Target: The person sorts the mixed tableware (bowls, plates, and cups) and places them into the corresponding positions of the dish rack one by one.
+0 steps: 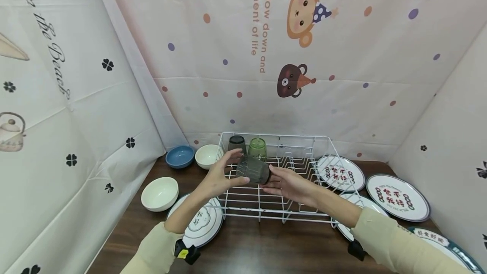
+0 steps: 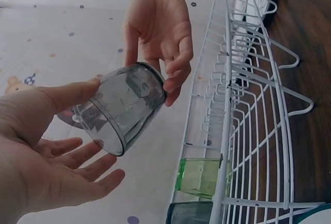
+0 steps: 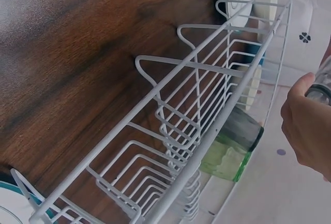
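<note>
A dark grey clear glass [image 1: 251,169] is held on its side above the white wire dish rack [image 1: 243,210]. My left hand [image 1: 217,177] holds it near the rim, thumb on one side and fingers spread on the other. At the base end, my right hand [image 1: 291,185] grips the glass with thumb and fingers. In the left wrist view, the open mouth of the glass [image 2: 124,107] faces the left palm. Behind the hands, another dark glass [image 1: 237,143] and a green glass [image 1: 257,149] stand upside down in the rack's back left part.
Left of the rack are a blue bowl [image 1: 180,157], white bowls [image 1: 160,194] and an upside-down plate [image 1: 203,223]. Several plates with red writing [image 1: 398,197] lie to the right. Patterned cloth [image 1: 243,54] hangs behind and at both sides of the brown table [image 1: 266,248].
</note>
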A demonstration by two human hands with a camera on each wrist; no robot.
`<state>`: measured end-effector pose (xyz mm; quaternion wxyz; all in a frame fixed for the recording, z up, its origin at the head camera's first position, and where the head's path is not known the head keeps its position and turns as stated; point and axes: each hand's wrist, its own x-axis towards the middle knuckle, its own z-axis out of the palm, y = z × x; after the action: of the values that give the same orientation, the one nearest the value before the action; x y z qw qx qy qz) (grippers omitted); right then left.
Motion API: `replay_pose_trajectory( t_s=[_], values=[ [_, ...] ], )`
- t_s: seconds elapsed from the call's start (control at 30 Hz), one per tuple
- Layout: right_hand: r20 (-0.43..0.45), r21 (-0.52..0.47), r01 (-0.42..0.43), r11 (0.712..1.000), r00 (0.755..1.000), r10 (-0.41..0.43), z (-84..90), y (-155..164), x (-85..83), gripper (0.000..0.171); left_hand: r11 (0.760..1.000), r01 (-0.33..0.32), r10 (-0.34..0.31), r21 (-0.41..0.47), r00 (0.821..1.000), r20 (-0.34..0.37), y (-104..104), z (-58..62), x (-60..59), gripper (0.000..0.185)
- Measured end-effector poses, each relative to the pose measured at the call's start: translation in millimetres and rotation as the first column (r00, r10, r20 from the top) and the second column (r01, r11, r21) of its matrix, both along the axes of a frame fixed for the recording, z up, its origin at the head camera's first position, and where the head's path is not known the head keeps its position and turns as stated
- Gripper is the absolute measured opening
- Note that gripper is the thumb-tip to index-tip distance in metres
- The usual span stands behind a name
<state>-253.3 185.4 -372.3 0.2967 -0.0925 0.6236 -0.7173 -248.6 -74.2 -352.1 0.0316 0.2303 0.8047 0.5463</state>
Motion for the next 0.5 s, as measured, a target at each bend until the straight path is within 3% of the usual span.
replay_pose_trajectory(
  t_s=[0.17, 0.27, 0.4, 0.5],
  values=[
    [0.040, -0.045, 0.019, 0.999, 0.999, -0.017, 1.2, 1.5, -0.9, 0.062, 0.998, -0.056, 0.054, -0.028, 0.997, -0.059, -0.4, -5.6, 1.0, 0.085],
    [0.055, -0.051, 0.077, 0.996, 0.996, -0.074, 2.0, 1.2, -2.0, 0.064, 0.996, -0.079, 0.075, -0.042, 0.992, -0.102, 0.9, -8.5, 0.7, 0.086],
    [0.025, 0.011, 0.145, 0.989, 0.989, -0.145, 5.0, 4.4, -3.3, 0.067, 0.990, -0.086, 0.066, -0.114, 0.984, -0.167, -1.3, -16.3, -3.6, 0.089],
    [-0.039, 0.104, 0.184, 0.977, 0.983, -0.181, 10.9, 13.3, -5.6, 0.068, 0.973, -0.155, 0.106, -0.174, 0.959, -0.262, -9.3, -29.5, -9.8, 0.082]
  ],
)
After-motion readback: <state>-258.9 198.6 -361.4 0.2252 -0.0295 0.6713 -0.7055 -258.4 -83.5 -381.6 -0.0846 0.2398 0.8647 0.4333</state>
